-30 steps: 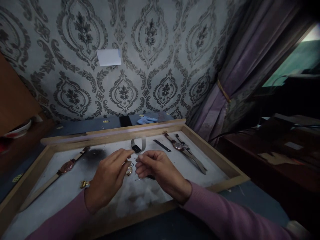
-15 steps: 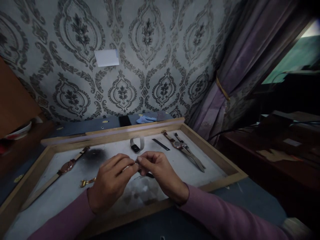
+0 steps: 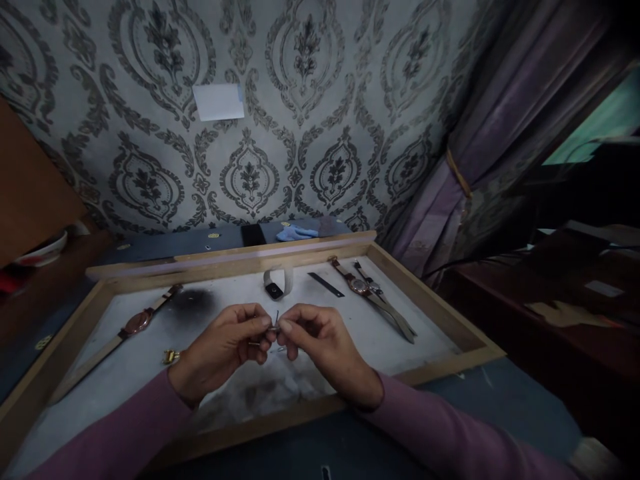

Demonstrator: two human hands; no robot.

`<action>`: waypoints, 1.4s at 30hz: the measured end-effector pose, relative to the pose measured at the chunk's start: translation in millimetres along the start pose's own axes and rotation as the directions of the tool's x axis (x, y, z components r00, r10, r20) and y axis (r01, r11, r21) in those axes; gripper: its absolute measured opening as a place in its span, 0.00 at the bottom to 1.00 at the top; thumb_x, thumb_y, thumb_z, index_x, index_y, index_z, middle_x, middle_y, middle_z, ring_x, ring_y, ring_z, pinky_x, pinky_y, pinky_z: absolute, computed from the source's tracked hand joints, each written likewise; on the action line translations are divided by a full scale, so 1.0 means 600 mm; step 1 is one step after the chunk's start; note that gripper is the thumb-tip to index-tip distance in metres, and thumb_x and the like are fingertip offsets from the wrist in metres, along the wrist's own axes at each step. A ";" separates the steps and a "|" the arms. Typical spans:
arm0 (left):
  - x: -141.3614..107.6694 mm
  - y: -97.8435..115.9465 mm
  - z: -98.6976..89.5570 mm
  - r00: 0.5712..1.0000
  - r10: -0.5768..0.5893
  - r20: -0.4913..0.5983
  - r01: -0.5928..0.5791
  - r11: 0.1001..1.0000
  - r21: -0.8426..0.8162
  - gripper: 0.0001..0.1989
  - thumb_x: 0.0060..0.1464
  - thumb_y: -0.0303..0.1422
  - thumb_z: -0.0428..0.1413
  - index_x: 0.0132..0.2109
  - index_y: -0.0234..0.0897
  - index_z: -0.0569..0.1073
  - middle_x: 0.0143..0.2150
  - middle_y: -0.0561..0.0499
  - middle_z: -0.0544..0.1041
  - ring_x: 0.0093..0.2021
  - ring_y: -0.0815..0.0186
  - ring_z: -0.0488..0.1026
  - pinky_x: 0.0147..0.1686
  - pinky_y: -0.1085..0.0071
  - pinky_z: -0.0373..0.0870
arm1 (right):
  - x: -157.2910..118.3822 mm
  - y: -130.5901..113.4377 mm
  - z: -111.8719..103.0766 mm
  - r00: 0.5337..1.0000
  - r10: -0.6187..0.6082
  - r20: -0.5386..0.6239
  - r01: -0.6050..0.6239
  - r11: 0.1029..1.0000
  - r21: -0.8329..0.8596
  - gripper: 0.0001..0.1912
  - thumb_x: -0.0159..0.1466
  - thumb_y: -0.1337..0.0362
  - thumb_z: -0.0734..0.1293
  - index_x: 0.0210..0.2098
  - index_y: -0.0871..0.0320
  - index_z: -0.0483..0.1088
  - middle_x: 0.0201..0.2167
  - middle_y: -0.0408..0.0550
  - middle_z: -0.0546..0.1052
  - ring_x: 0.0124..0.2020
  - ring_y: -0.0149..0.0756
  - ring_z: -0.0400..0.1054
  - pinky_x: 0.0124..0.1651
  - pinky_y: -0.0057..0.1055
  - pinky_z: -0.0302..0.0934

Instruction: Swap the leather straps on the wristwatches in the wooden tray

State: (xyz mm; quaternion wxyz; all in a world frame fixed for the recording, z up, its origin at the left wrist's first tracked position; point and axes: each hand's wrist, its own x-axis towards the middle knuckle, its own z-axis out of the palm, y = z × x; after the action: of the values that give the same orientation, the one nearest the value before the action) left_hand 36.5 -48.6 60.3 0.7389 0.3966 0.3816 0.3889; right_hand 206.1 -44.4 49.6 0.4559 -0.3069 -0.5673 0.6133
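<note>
My left hand and my right hand meet over the middle of a shallow wooden-framed tray. Between the fingertips of both is a small thin metallic piece, too small to make out. Just behind them a smartwatch with a looped light band lies on the white surface. A gold-coloured metal piece is beside my left wrist. To the left lies a brown watch with a long strap. Two more watches, one with a reddish face and a smaller one, lie at the right.
A dark flat strip lies right of the smartwatch. Behind the tray are a black flat object and a blue cloth. A purple curtain hangs at the right, beside a dark red table.
My left hand has turned, and its fingers now pinch at the tips, facing my right hand. A thin piece now sticks up between them. The view has shifted slightly.
</note>
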 end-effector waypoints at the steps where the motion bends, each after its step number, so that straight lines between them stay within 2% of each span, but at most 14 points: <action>1: 0.000 -0.001 0.002 1.000 -0.002 -0.008 0.002 1.000 -0.006 0.12 0.48 0.34 0.64 0.29 0.32 0.69 0.25 0.54 0.71 0.22 0.75 0.65 0.20 0.81 0.64 | 0.002 0.002 0.001 1.000 0.011 -0.002 -0.011 0.998 0.057 0.13 0.58 0.57 0.71 0.25 0.62 0.73 0.22 0.43 0.74 0.19 0.23 0.63 0.23 0.22 0.58; 3: 0.000 -0.003 0.005 0.998 0.050 -0.039 -0.048 0.998 0.043 0.12 0.49 0.36 0.63 0.30 0.34 0.68 0.26 0.54 0.70 0.24 0.74 0.65 0.18 0.82 0.62 | 0.007 0.004 0.002 0.999 0.039 -0.016 -0.035 0.986 0.161 0.14 0.56 0.57 0.72 0.25 0.62 0.73 0.21 0.43 0.74 0.18 0.23 0.63 0.23 0.21 0.58; 6: -0.003 -0.003 0.010 0.961 0.267 -0.064 -0.235 0.920 0.314 0.11 0.54 0.37 0.58 0.31 0.34 0.70 0.27 0.54 0.70 0.25 0.72 0.65 0.19 0.80 0.64 | 0.015 0.007 0.002 0.993 0.094 -0.068 -0.072 0.960 0.271 0.13 0.55 0.57 0.73 0.26 0.62 0.73 0.21 0.42 0.74 0.18 0.21 0.63 0.23 0.20 0.58; 9: -0.007 -0.001 0.013 0.878 0.479 -0.006 -0.368 0.681 0.633 0.08 0.58 0.35 0.55 0.34 0.35 0.74 0.30 0.52 0.72 0.28 0.70 0.67 0.23 0.78 0.64 | 0.017 0.009 0.002 0.990 0.086 -0.109 -0.054 0.960 0.274 0.13 0.55 0.58 0.73 0.26 0.62 0.73 0.21 0.41 0.74 0.17 0.21 0.62 0.24 0.21 0.60; 11: -0.008 -0.001 0.012 0.833 0.552 0.037 -0.394 0.545 0.740 0.07 0.58 0.33 0.55 0.35 0.36 0.75 0.32 0.52 0.73 0.31 0.69 0.69 0.25 0.77 0.63 | 0.016 0.009 0.003 0.993 0.044 -0.114 -0.019 0.976 0.217 0.13 0.56 0.58 0.73 0.26 0.62 0.73 0.22 0.42 0.75 0.18 0.21 0.63 0.25 0.21 0.60; 16: -0.011 0.001 0.006 0.821 0.555 0.135 -0.440 0.463 0.769 0.10 0.61 0.31 0.53 0.32 0.35 0.74 0.27 0.54 0.72 0.29 0.71 0.67 0.29 0.76 0.62 | 0.009 0.003 0.000 0.997 -0.005 -0.076 0.013 0.995 0.096 0.14 0.58 0.57 0.71 0.27 0.63 0.72 0.22 0.42 0.74 0.19 0.23 0.65 0.26 0.22 0.60; 19: -0.015 0.003 0.004 0.801 0.553 0.231 -0.479 0.360 0.800 0.11 0.62 0.30 0.52 0.31 0.34 0.73 0.28 0.53 0.71 0.29 0.70 0.67 0.31 0.74 0.61 | 0.010 -0.006 -0.012 0.994 0.098 0.048 -0.102 0.991 0.090 0.16 0.58 0.55 0.70 0.27 0.63 0.71 0.21 0.43 0.74 0.17 0.23 0.64 0.22 0.21 0.57; 22: -0.019 0.005 0.003 0.768 0.550 0.329 -0.512 0.219 0.830 0.12 0.63 0.28 0.50 0.31 0.33 0.73 0.27 0.52 0.69 0.28 0.70 0.65 0.29 0.73 0.59 | 0.014 -0.016 -0.024 0.958 0.227 0.175 -0.243 0.967 0.075 0.18 0.59 0.53 0.69 0.25 0.62 0.68 0.18 0.41 0.71 0.14 0.21 0.58 0.16 0.19 0.49; 27: -0.016 -0.001 -0.003 0.727 0.561 0.396 -0.517 0.068 0.853 0.14 0.64 0.28 0.48 0.31 0.33 0.72 0.26 0.52 0.67 0.27 0.69 0.64 0.28 0.73 0.57 | 0.019 -0.020 -0.032 0.902 0.334 0.273 -0.363 0.929 0.064 0.19 0.57 0.52 0.71 0.26 0.63 0.68 0.14 0.37 0.66 0.13 0.18 0.49 0.15 0.20 0.38; 30: -0.014 -0.005 -0.002 0.721 0.579 0.379 -0.522 0.095 0.848 0.12 0.64 0.28 0.49 0.32 0.33 0.73 0.26 0.52 0.69 0.27 0.70 0.66 0.28 0.74 0.59 | 0.020 -0.017 -0.029 0.911 0.316 0.264 -0.340 0.939 0.051 0.19 0.56 0.52 0.71 0.26 0.63 0.68 0.15 0.37 0.66 0.13 0.19 0.49 0.15 0.20 0.38; 34: -0.014 -0.004 0.004 0.838 0.515 0.180 -0.409 0.375 0.832 0.09 0.61 0.29 0.53 0.32 0.34 0.74 0.25 0.55 0.72 0.26 0.71 0.68 0.27 0.77 0.61 | 0.020 -0.016 -0.025 0.966 0.197 0.167 -0.196 0.980 -0.023 0.19 0.58 0.51 0.70 0.25 0.62 0.67 0.16 0.37 0.65 0.15 0.19 0.49 0.17 0.21 0.39; 36: -0.015 -0.003 0.007 0.869 0.480 0.122 -0.356 0.434 0.828 0.07 0.59 0.29 0.55 0.32 0.35 0.74 0.24 0.56 0.72 0.25 0.71 0.68 0.26 0.77 0.61 | 0.020 -0.016 -0.026 0.983 0.139 0.123 -0.130 0.988 -0.084 0.19 0.59 0.51 0.69 0.25 0.62 0.66 0.16 0.38 0.65 0.15 0.20 0.50 0.17 0.21 0.41; 38: -0.016 -0.004 0.007 0.846 0.514 0.141 -0.373 0.382 0.845 0.06 0.58 0.27 0.55 0.32 0.35 0.75 0.25 0.56 0.73 0.25 0.71 0.69 0.26 0.77 0.61 | 0.019 -0.014 -0.027 0.989 0.113 0.100 -0.099 0.986 -0.132 0.20 0.60 0.50 0.68 0.24 0.61 0.65 0.16 0.38 0.65 0.16 0.21 0.51 0.18 0.21 0.43; 42: -0.019 -0.008 0.003 0.744 0.605 0.284 -0.455 0.148 0.878 0.08 0.60 0.25 0.52 0.34 0.35 0.74 0.27 0.54 0.74 0.27 0.70 0.70 0.28 0.75 0.60 | 0.018 -0.014 -0.028 0.991 0.086 0.101 -0.055 0.959 -0.279 0.18 0.62 0.53 0.64 0.25 0.60 0.64 0.17 0.39 0.64 0.17 0.23 0.52 0.19 0.22 0.45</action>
State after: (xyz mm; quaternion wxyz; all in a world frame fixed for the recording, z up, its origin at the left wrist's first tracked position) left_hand 35.0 -60.9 59.6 0.1768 0.8132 0.4127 0.3704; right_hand 218.5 -28.3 56.3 0.3540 -0.3526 -0.6604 0.5606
